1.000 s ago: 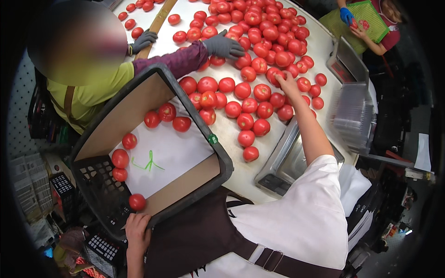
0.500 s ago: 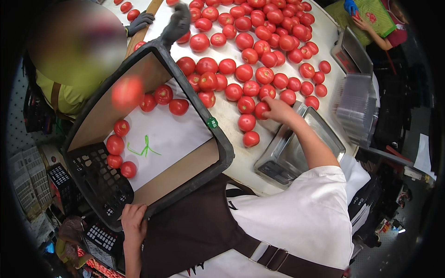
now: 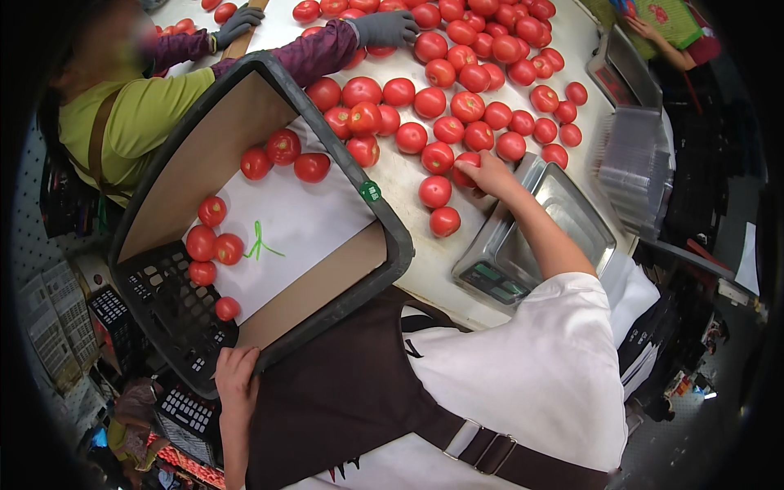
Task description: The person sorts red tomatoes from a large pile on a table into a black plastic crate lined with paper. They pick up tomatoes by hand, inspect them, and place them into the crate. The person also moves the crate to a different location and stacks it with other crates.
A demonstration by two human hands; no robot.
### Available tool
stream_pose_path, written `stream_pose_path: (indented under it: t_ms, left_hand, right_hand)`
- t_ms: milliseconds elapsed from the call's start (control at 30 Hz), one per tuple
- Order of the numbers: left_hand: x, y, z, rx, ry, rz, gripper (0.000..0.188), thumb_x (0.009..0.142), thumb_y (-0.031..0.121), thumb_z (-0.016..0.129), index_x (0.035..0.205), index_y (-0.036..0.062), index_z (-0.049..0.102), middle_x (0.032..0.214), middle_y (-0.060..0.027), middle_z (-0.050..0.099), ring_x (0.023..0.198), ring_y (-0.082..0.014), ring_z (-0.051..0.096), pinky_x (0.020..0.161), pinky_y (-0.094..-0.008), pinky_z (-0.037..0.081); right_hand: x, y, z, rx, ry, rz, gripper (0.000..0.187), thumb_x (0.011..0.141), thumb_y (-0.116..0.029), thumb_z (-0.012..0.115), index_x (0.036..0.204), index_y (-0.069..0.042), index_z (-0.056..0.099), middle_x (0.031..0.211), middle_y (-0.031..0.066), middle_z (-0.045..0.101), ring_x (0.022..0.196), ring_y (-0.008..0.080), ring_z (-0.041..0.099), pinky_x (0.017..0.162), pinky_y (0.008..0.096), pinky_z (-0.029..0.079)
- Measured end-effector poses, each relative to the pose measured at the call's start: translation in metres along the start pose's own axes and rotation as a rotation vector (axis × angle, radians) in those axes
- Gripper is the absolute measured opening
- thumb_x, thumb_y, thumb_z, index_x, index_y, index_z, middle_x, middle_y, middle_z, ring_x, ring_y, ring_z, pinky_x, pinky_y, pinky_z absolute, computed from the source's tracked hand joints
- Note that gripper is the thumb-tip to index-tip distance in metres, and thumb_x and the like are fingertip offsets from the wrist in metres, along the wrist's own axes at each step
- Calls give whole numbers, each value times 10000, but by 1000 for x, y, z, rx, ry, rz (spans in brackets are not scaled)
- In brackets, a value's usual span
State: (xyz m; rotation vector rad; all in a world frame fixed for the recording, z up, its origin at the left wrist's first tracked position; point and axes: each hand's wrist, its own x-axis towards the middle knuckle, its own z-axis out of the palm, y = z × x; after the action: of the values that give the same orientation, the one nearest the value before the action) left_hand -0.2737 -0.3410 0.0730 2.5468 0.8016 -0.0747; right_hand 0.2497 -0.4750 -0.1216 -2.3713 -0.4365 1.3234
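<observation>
My left hand (image 3: 237,373) is closed over the near rim of a black plastic crate (image 3: 398,260). The crate leans against the table, its sides lined with brown cardboard and its bottom with a white sheet bearing a green mark. Several red tomatoes (image 3: 200,242) lie on the lining in two loose groups, with a small one (image 3: 227,308) apart. Over the table, my right hand (image 3: 492,175) has its fingers closed round a tomato (image 3: 466,166) at the near side of the pile. Two more tomatoes (image 3: 435,191) sit just beside it.
A digital scale (image 3: 490,282) with a steel tray stands right of the tomatoes. Behind it are stacked clear plastic boxes (image 3: 633,155) and a second scale (image 3: 612,77). Across the crate, a co-worker's grey-gloved hand (image 3: 384,29) reaches into the pile (image 3: 469,57) on the white table.
A tomato blurred in mid-air over the crate now rests among the others inside. The co-worker's gloved hand has moved right, onto the pile. My right hand has closed on a tomato.
</observation>
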Motion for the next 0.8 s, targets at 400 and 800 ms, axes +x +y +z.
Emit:
stream_pose_path:
  t_ms: [400,800]
  left_hand:
    - [2,4,-3,12,-19,-6,432,576,-86,657,1000,-4,629,983,-118,646,857,-309,577,759,-394,478]
    - [2,7,-4,28,-3,-7,431,582,-89,654,1003,1,624,958,-112,632,856,-307,570,750,-392,473]
  right_hand:
    - [-8,-21,51,-465,359,-604,398,839,-249,706,1056,24,515,871,242,659,842,392,656,757,452,531]
    - [25,-33,68,-779,194,-668,466,793,-321,754,1029,-11,499,843,201,664,769,353,675,666,446,542]
